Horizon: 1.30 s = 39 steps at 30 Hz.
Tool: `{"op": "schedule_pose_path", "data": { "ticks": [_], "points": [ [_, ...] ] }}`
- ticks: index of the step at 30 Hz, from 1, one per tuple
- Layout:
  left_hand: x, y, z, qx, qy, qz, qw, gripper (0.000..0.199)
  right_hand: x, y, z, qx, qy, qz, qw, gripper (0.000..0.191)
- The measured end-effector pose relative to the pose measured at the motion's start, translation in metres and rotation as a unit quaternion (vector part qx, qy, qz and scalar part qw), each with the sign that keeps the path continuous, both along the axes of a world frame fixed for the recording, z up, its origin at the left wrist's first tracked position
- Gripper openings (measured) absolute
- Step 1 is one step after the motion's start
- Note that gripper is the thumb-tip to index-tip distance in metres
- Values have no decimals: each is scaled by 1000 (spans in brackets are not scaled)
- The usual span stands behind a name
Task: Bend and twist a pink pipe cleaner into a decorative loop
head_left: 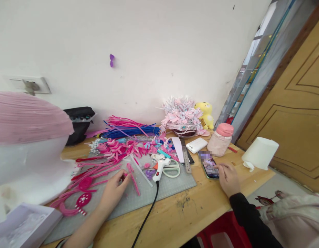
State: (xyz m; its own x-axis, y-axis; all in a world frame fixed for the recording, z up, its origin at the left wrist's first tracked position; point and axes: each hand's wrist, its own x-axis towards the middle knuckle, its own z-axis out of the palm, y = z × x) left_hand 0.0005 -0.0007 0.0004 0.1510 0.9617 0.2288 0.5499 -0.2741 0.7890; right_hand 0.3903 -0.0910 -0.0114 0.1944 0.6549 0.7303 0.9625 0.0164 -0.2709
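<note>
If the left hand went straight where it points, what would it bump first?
Probably the fuzzy pink strip right ahead of the left hand. They might already be touching; how far apart they are is hard to tell.

- Illumination: bright and diffuse, graded softly across the white wall (161, 41).
- Shadow: faint, soft-edged, beside the purple bow (112, 61).
- Tone: mannequin head (27, 168) pale, its lower part low in detail.
- Distortion: wide-angle; the door (290, 110) leans steeply.
- Definition: floral headdress (181, 115) soft; mosaic pixelation over the smartphone's (210, 169) upper end.
</note>
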Motion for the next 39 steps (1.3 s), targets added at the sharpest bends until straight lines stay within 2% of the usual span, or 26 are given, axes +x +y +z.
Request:
{"op": "schedule_pose_path", "data": {
  "ticks": [3,5,7,9,11,15,18,22,31,34,39],
  "points": [
    [1,0,1,6,-8,-1,1000,29,-48,5,11,-26,1,119,993,26],
    [1,0,2,6,-9,-5,1000,31,-91,16,22,-80,-12,234,969,20],
    [1,-1,2,2,-7,-13,1000,32,-137,32,31,-128,-22,312,941,16],
    [1,0,2,-2,-8,-21,1000,31,-179,53,34,-152,-33,345,926,15],
    [0,0,1,0,-20,-24,1000,29,-215,73,30,-168,-67,336,924,14],
    [-3,2,-1,13,-62,8,998,26,-258,94,10,-220,-152,325,907,25],
    [-6,4,-1,26,-105,55,993,25,-269,96,-2,-226,-180,348,892,21],
    [-7,6,0,11,-135,78,988,24,-267,96,-4,-238,-172,355,887,21],
    [-6,7,-5,7,-113,51,992,25,-263,92,5,-239,-158,331,899,17],
    [-7,8,-8,1,-102,44,994,24,-265,90,6,-222,-120,327,911,17],
    [-8,9,-10,12,-103,37,994,23,-263,87,9,-225,20,335,915,22]
  ]
}}
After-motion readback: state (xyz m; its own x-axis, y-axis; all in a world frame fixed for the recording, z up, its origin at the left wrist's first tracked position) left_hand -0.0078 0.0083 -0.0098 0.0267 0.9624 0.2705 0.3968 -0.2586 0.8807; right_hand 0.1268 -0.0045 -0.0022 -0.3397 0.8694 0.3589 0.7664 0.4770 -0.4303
